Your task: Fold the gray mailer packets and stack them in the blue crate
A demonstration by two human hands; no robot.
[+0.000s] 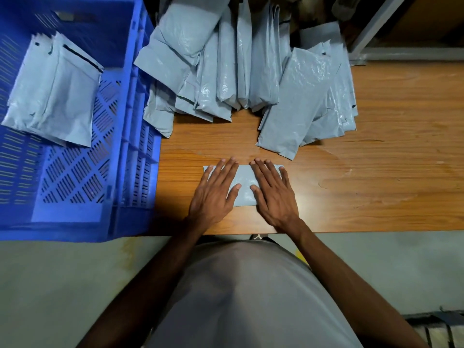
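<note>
A folded gray mailer packet (244, 183) lies flat near the front edge of the wooden table. My left hand (216, 192) presses on its left half with straight, spread fingers. My right hand (272, 192) presses on its right half the same way. The blue crate (135, 146) stands at the left with a small stack of folded gray packets (52, 96) in its far left part. A heap of unfolded gray mailers (221, 66) lies at the back of the table, and another pile (308, 101) lies to its right.
The wooden table (376, 172) stretches bare to the right of my hands. Its front edge runs just below my wrists. A metal frame (376, 26) stands at the back right. The crate's tall right wall sits close to my left hand.
</note>
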